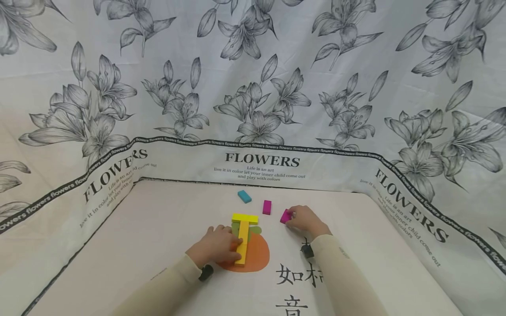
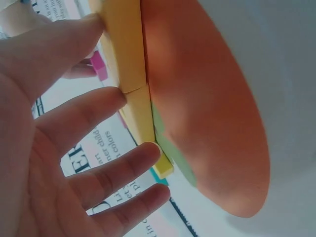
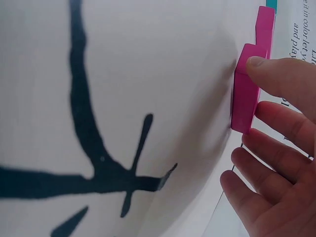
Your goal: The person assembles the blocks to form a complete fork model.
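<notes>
Yellow blocks form a T: one block [image 1: 244, 218] lies crosswise at the far end, and a stem [image 1: 243, 235] runs toward me. In the left wrist view the stem shows a seam between two blocks [image 2: 126, 47] placed end to end. My left hand [image 1: 215, 245] touches the stem from the left, thumb near its close end and index fingertip by the seam, the other fingers spread. My right hand [image 1: 307, 220] pinches a magenta block [image 3: 245, 101] between thumb and index finger, at the right of the T. Another magenta block [image 1: 267, 207] lies just beyond it.
A blue block [image 1: 244, 196] lies farther back. Under the T, the pale cloth [image 1: 158, 228] carries an orange fruit print [image 1: 258, 252] with green leaves. Black characters [image 1: 290, 275] are printed nearer me. Flower-patterned fabric [image 1: 261, 160] rises along the back and sides.
</notes>
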{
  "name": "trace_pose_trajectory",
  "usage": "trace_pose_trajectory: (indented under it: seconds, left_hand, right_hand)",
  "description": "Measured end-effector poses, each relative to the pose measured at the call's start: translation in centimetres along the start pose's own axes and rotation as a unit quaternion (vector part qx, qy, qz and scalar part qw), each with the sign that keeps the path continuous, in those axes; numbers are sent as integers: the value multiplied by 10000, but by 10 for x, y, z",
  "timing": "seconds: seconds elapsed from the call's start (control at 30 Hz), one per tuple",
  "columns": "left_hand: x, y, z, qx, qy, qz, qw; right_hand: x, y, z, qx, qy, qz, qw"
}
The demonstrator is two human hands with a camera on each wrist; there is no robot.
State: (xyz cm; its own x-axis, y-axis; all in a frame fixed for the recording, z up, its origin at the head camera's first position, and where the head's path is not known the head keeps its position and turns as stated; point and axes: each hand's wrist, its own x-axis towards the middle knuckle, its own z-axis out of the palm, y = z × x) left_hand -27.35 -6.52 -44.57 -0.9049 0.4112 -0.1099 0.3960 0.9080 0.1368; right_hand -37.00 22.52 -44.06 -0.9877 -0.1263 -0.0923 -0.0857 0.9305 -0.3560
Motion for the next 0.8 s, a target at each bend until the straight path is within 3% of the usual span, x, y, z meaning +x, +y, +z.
trace_pose_trajectory:
  seconds: [0.3, 0.8]
  left_hand:
    - [0, 3, -2, 135, -55, -122, 9998]
    - [0, 2, -2, 101, -129, -117, 9998]
  right_hand:
    - [2, 0, 2, 105, 57, 205, 9997]
    - [1, -4, 2, 164, 80, 204, 9996]
